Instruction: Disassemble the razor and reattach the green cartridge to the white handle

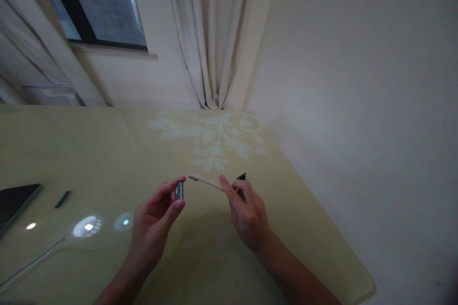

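Observation:
My left hand [155, 221] pinches a small razor cartridge [180, 190] upright between thumb and fingertips. Its face shows dark green and pale strips. In my right hand [248, 209] is a slim toothbrush [207, 181] with a pale, wood-coloured handle, its dark-bristled head pointing left toward the cartridge. A small gap separates brush head and cartridge. Just past the right hand's fingers a dark, jagged-edged piece [242, 177] sticks out; the hand hides the rest, and I cannot tell whether it is held.
On the table [107, 152] at left lies a small dark green strip [62, 199]. Beyond it, a black flat panel [16, 202] reaches the left edge. A white cable [34, 262] runs across the lower left. Wall [358, 105] borders the table's right side; curtains [211, 33] hang behind.

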`<state>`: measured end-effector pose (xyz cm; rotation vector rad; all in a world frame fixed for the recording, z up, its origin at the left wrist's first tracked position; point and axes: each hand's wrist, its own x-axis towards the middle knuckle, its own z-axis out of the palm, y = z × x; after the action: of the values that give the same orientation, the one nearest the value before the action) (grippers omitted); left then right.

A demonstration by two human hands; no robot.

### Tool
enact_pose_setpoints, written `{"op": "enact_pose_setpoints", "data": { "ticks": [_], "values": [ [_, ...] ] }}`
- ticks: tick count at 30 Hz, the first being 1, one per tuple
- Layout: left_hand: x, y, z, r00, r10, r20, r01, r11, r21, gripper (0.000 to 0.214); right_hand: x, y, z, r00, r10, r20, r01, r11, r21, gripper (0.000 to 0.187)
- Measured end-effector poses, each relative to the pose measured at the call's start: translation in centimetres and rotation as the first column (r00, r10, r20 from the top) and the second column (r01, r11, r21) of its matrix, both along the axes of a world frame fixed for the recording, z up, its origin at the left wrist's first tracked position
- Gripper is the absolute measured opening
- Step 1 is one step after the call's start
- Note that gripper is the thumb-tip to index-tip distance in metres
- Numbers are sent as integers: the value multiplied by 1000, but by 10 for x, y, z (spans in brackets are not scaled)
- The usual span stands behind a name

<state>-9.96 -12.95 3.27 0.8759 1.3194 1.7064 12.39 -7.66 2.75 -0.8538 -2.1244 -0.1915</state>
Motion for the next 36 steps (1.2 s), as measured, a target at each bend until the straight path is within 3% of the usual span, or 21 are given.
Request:
{"op": "enact_pose_setpoints", "data": {
  "ticks": [4,9,14,21,31,36],
  "values": [
    [1,-1,3,999,14,39,-14,1000,-6,51,0,-2,1,998,68,15,-69,997,33,59],
    [1,0,5,1000,8,17,-8,1000,1,50,0,0,1,1000,-3,-10,3,999,34,54],
    [0,1,2,999,24,40,-24,1000,2,51,0,-3,3,997,81,-5,-81,996,41,58],
    [-3,0,-1,998,48,32,-49,998,34,47,-1,-6,4,997,70,-38,-69,997,47,65],
    [-3,0,-2,997,38,62,-43,996,82,44,-1,-8,4,995,98,-23,-97,995,37,59],
    [-2,0,-2,998,51,46,-54,996,73,42,0,-5,5,998,51,-30,-51,998,29,58]
  ]
}}
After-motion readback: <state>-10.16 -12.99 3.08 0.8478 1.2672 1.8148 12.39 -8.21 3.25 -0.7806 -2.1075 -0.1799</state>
